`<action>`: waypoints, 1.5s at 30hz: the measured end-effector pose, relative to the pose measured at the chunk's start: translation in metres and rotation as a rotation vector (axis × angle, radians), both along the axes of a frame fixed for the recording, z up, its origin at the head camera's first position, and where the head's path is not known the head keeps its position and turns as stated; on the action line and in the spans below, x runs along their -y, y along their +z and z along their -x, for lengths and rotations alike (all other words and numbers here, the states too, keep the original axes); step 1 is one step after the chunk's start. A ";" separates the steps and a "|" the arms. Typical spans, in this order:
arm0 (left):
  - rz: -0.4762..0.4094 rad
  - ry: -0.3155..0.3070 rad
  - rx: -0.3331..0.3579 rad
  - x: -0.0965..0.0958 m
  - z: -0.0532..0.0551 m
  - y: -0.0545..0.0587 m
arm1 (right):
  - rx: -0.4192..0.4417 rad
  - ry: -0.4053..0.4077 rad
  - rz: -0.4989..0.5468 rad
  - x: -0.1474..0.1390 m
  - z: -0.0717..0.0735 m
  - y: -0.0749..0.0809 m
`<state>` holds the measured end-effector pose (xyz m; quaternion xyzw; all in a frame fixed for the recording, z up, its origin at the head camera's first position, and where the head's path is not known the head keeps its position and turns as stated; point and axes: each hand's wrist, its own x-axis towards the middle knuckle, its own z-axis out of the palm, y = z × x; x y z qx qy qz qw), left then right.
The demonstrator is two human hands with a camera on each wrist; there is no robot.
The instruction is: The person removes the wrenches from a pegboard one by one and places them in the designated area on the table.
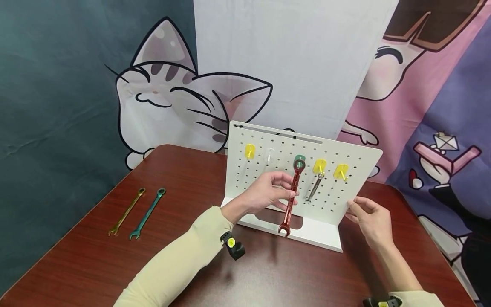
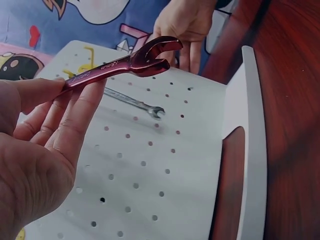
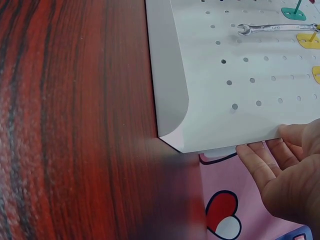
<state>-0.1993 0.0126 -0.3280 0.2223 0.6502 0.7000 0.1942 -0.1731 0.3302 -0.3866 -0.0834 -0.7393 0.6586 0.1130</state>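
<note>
Here, yellow wrench (image 1: pixel 128 212), teal wrench (image 1: pixel 148 213): left of board (image 1: pixel 326 215).
Left hand (image 1: pixel 266 194): pinches red wrench (image 1: pixel 289 209) mid-length before board, seemingly leaving both ends free.
Silver wrench (image 1: pixel 315 188): hangs from board's yellow hook (image 1: pixel 319 165).
Right hand (image 1: pixel 371 219): pinches board's right edge, likely steadying it.

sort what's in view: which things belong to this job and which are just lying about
Job: red wrench in left hand; pegboard, right hand at its edge; hooks; hanging silver wrench; probably also gold wrench, teal wrench.
Not part of it, seemingly: cartoon backdrop; table.
</note>
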 end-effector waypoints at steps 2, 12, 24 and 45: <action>0.001 -0.009 -0.007 0.003 -0.001 0.003 | -0.003 0.001 0.006 0.000 0.000 0.000; 0.049 -0.012 0.014 0.024 -0.006 0.002 | -0.001 0.005 0.022 0.000 0.000 -0.001; 0.071 0.026 0.049 0.048 -0.011 -0.015 | 0.004 0.013 0.035 -0.002 0.000 -0.002; 0.089 0.066 0.071 0.069 -0.004 -0.030 | 0.012 0.010 0.052 -0.002 0.001 -0.001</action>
